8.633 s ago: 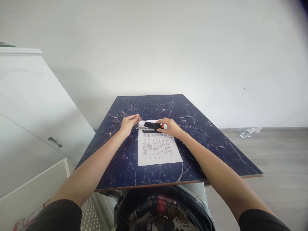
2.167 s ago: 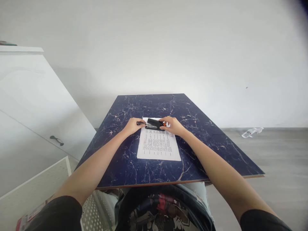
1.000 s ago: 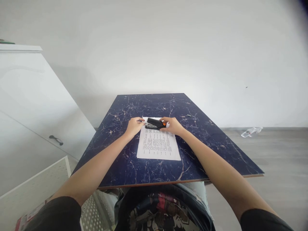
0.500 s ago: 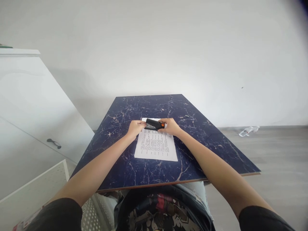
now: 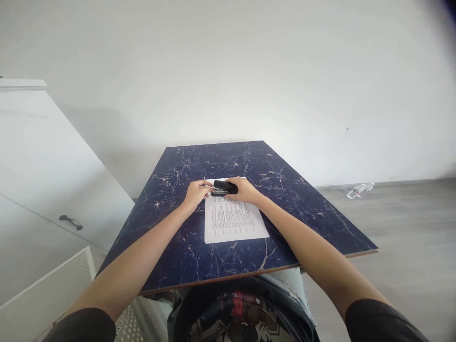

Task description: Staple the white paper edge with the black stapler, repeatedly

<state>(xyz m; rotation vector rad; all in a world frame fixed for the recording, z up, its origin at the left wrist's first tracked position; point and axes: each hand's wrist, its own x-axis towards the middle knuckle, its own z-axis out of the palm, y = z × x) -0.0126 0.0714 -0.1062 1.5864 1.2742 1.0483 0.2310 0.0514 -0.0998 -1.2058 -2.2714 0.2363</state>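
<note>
A black stapler (image 5: 225, 186) lies across the top of the printed paper (image 5: 235, 223), with its upper arm raised away from its base at the left end. My right hand (image 5: 245, 190) is wrapped round the stapler's right end. At the upper left corner of the paper, my left hand (image 5: 197, 194) is closed in a pinch close to the stapler's left tip. A thin pale edge, seemingly the paper's corner, shows between those fingertips and the stapler's jaw. My fingers hide part of that corner.
The paper rests on a dark blue marbled table (image 5: 185, 166). A small grey piece (image 5: 271, 173) lies beyond my right hand. To the left stands a white cabinet (image 5: 42, 156); a clear plastic item (image 5: 359, 190) is on the floor at right.
My right hand has shifted left along the stapler, covering its orange part. The stapler has turned slightly and its jaw gap now shows. The paper has rotated a little, and the view has shifted slightly.
</note>
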